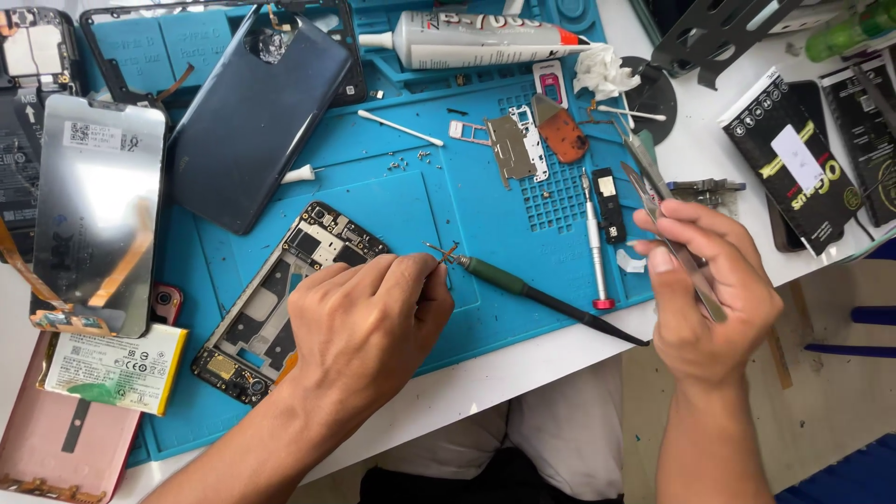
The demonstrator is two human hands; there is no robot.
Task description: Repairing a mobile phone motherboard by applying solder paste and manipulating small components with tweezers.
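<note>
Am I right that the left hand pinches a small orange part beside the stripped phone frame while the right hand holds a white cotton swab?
Not quite. The head view shows the right hand holding metal tweezers, not the swab. The left hand does pinch the small orange part beside the stripped phone frame.

blue mat [485,205], pink phone back [47,439]

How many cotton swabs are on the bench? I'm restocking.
2 in clear view: one cotton swab lies on the blue mat beside the dark back cover; another swab lies by the crumpled tissue. More may be hidden.
</note>
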